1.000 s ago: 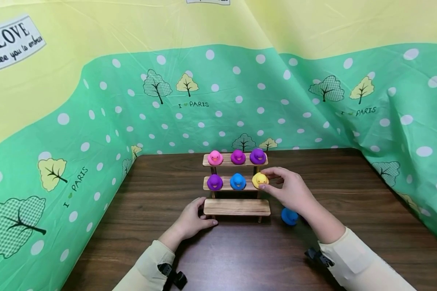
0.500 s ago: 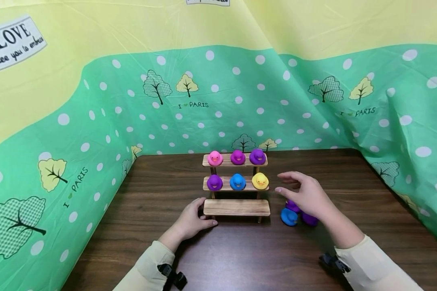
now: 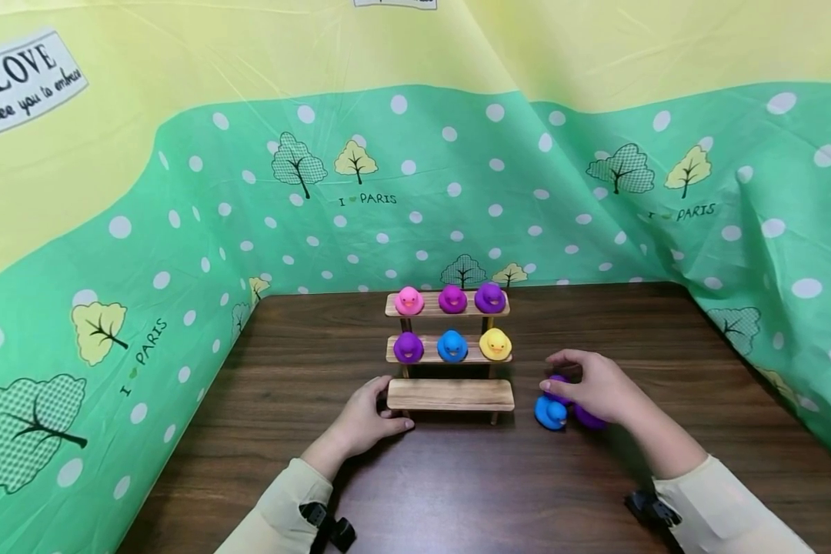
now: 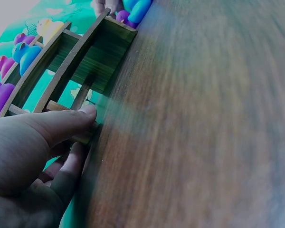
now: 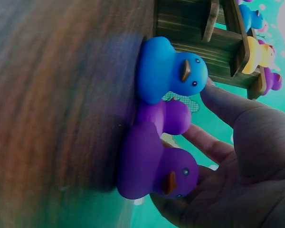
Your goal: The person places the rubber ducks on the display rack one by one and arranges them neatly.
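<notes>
My L hand (image 3: 356, 419) grips the L end of the three-tier wooden stand (image 3: 450, 395), thumb in front, fingers behind; stand's upright on the dark wood-grain table (image 3: 443, 485); top shelf, L to R: pink duck (image 3: 409, 301), magenta duck (image 3: 453, 299), violet duck (image 3: 490, 298); mid shelf, same order: purple duck (image 3: 408, 348), blue duck (image 3: 452, 346), yellow duck (image 3: 495, 345); R of the stand, apart from it, three more sit bunched on the table: loose blue duck (image 3: 549, 414) nearest the stand, rear purple duck (image 5: 176, 117) behind it, front purple duck (image 5: 142, 161) to its R; my R hand (image 3: 599, 388) is right over these, thumb & fingers loosely spread, not closed round any; can't tell if fingertips touch one.
</notes>
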The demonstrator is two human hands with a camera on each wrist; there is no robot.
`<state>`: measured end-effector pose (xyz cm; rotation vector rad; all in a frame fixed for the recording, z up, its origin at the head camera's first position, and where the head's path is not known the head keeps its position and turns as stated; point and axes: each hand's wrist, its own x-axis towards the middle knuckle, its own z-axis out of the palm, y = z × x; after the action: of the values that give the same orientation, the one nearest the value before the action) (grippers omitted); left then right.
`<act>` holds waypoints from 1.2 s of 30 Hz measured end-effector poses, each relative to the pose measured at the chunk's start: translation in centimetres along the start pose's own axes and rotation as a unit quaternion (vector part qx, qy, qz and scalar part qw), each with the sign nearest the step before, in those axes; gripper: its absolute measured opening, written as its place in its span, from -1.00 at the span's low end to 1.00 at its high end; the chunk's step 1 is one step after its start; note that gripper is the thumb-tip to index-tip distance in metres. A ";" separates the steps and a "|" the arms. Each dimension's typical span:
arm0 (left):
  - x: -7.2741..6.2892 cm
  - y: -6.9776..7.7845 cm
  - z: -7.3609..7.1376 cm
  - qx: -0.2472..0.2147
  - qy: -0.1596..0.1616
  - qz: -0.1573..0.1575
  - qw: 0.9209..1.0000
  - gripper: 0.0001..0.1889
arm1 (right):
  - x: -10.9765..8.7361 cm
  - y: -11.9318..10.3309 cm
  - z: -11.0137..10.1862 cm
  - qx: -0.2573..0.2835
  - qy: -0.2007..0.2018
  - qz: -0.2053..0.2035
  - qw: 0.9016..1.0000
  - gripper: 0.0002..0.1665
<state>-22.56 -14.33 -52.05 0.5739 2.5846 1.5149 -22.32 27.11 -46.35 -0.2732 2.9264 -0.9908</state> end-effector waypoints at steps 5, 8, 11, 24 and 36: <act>0.0 -0.1 0.0 0.002 -0.001 -0.002 1.000 -0.31 | 0.0 0.4 0.2 -0.007 -0.014 -0.002 1.000 -0.55; 0.0 -0.1 0.1 -0.002 -0.002 -0.003 1.000 -0.31 | 0.0 0.5 0.1 -0.005 -0.016 -0.002 1.000 -0.67; 0.0 -0.1 0.1 -0.001 -0.002 -0.003 1.000 -0.30 | -0.1 0.5 0.1 -0.001 -0.020 -0.007 1.000 -0.73; 0.0 -0.1 0.1 0.001 0.000 -0.007 1.000 -0.25 | -0.4 0.4 -0.3 -0.008 -0.016 -0.007 1.000 -0.62; 0.0 0.0 0.0 -0.005 -0.001 -0.003 1.000 -0.32 | -0.1 0.6 -0.1 -0.013 -0.019 0.004 1.000 -0.70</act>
<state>-22.59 -14.34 -52.08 0.5668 2.5736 1.5226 -22.30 27.65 -46.66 -0.2769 2.9051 -0.9354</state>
